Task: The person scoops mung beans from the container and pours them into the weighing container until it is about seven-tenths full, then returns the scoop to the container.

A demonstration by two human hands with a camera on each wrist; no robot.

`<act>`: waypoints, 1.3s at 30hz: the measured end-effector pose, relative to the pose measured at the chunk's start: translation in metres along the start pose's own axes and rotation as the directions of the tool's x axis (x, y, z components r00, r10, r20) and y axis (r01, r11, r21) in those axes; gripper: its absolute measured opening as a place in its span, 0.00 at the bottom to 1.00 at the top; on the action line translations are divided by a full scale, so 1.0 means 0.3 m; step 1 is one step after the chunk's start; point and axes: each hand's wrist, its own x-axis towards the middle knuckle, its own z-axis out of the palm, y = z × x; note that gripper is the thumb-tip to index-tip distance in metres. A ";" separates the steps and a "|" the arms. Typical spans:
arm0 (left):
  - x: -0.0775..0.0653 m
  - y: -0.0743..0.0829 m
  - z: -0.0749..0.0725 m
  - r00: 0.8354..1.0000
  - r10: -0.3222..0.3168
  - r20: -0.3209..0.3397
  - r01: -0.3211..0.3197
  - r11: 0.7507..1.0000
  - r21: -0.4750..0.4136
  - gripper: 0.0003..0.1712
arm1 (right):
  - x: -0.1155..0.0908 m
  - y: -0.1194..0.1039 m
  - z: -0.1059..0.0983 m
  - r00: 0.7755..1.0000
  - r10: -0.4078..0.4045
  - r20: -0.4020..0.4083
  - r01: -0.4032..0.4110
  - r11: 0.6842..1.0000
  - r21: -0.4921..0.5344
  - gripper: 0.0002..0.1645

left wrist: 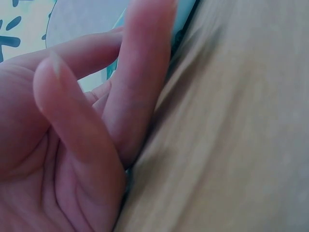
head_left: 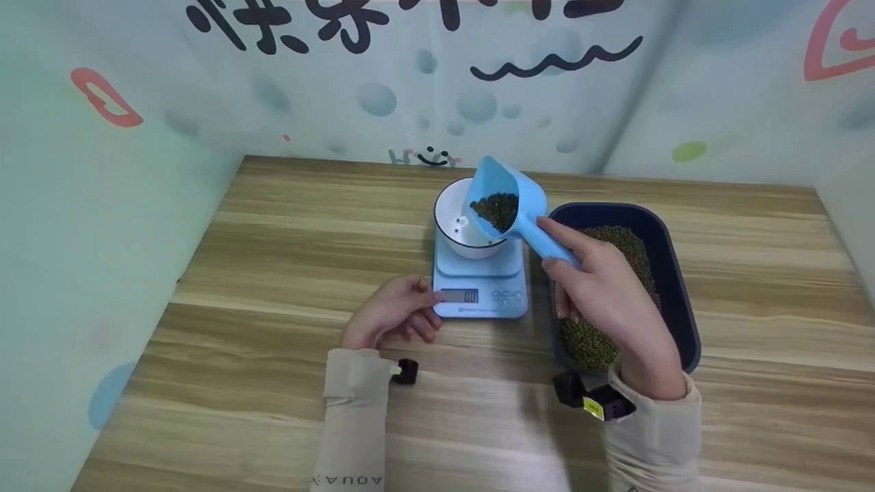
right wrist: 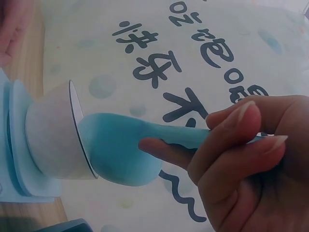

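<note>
My right hand grips the handle of a light blue scoop that holds small dark green beans. The scoop is tilted, its mouth over a white bowl with a dark rim; in the right wrist view the scoop overlaps the rim of the bowl. Under the bowl is a light blue kitchen scale, its display reading 0.0. At the scale's lower left edge, my left hand holds on with thumb and fingers. Its curled fingers fill much of the left wrist view.
A dark blue tub of green beans stands right of the scale, partly under my right arm. The wooden table meets a printed cloth backdrop behind the bowl.
</note>
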 end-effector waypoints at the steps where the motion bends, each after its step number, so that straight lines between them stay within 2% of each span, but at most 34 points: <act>1: -0.001 0.001 0.001 1.000 0.001 -0.002 -0.001 1.000 0.001 0.17 | 0.000 0.000 0.001 1.000 -0.001 0.001 0.001 1.000 -0.002 0.28; 12: -0.004 -0.001 -0.002 1.000 -0.013 -0.006 0.013 1.000 0.001 0.17 | -0.001 -0.006 0.008 1.000 -0.009 -0.011 0.009 0.999 -0.052 0.28; 20: -0.001 -0.006 0.001 1.000 0.001 -0.008 -0.001 1.000 -0.018 0.17 | -0.005 -0.004 0.013 0.999 -0.040 -0.015 0.039 0.996 -0.075 0.31; 29: -0.014 0.014 0.002 1.000 -0.006 0.001 0.006 1.000 -0.009 0.17 | -0.008 -0.006 0.012 0.999 -0.049 -0.016 0.048 0.994 -0.096 0.31; 39: -0.007 -0.003 0.000 1.000 0.001 -0.004 -0.001 1.000 -0.027 0.18 | -0.005 -0.004 0.019 0.999 -0.051 -0.016 0.049 0.994 -0.102 0.31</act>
